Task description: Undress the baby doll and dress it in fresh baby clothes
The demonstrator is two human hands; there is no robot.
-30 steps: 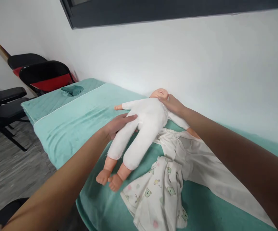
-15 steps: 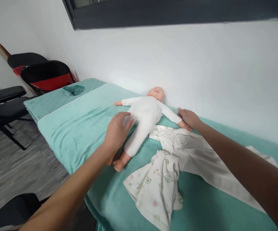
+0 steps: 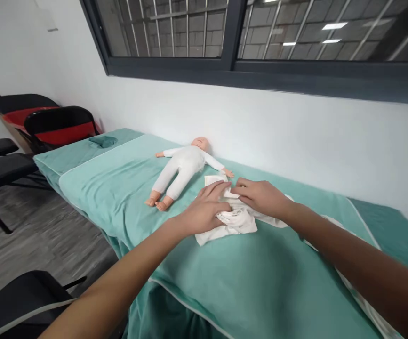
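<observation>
Your left hand (image 3: 205,210) and right hand (image 3: 265,198) clasp a crumpled white cloth garment (image 3: 242,222), off the white-bodied, plastic-limbed doll (image 3: 188,160) on green bedding (image 3: 253,278).

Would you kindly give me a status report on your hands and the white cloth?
Left hand, right hand both on bunched white cloth. Doll on its back beyond, untouched. Nothing seen in the way.
</observation>
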